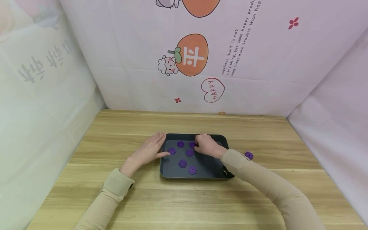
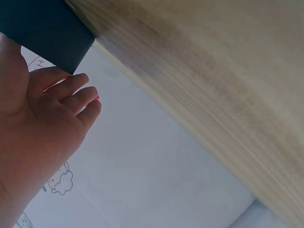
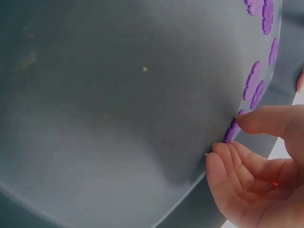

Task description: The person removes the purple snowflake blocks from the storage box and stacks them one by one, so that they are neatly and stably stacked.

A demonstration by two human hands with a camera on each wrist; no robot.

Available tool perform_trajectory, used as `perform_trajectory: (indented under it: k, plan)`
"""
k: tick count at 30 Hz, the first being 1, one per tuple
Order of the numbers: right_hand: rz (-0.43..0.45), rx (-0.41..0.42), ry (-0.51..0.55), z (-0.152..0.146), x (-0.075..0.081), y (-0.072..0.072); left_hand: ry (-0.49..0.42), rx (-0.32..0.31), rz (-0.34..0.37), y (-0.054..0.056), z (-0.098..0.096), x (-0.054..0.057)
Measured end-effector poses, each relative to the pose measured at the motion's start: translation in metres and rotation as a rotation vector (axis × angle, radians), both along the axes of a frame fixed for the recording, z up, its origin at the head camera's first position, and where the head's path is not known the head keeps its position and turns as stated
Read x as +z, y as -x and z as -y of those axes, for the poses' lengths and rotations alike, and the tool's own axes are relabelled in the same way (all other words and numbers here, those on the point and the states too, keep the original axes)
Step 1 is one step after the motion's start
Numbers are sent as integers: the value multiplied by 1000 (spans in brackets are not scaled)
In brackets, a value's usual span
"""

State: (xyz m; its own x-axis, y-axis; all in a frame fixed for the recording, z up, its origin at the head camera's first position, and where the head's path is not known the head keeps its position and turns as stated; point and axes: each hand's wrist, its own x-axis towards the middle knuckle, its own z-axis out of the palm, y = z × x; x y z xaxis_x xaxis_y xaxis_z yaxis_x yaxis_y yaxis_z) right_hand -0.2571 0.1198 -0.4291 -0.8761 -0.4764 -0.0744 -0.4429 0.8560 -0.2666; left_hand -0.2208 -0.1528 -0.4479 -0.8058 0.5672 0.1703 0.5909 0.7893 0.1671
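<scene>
A dark grey tray (image 1: 207, 167) on the table holds several purple notched discs (image 1: 182, 164), mostly in its left half. My left hand (image 1: 149, 150) rests at the tray's left edge, fingers straight along the far left corner and thumb across the rim near a disc (image 1: 172, 151). In the left wrist view, the fingers of that hand (image 2: 52, 104) touch the tray's outer corner (image 2: 52, 33). Over the tray's far side, my right hand (image 1: 207, 145) pinches a purple disc (image 1: 192, 145). The right wrist view shows this disc (image 3: 232, 129) between thumb and fingertips, close to the tray floor.
One more purple disc (image 1: 249, 155) lies on the wooden table (image 1: 195, 204) right of the tray, beside the right sleeve. A black item (image 1: 227, 172) is at the tray's near right corner, partly hidden by that sleeve. Printed white cloth (image 1: 253, 92) hangs behind the table and at both sides.
</scene>
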Motion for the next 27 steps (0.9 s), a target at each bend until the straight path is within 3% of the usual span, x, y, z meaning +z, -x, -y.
perform_trajectory:
  k: [12, 27]
  plan:
    - [35, -4, -6, -7, -1, -1, 4, -2, -12, 0, 1, -1]
    - [21, 80, -36, -7, 2, 3, -2, -8, -20, 1, 1, -1]
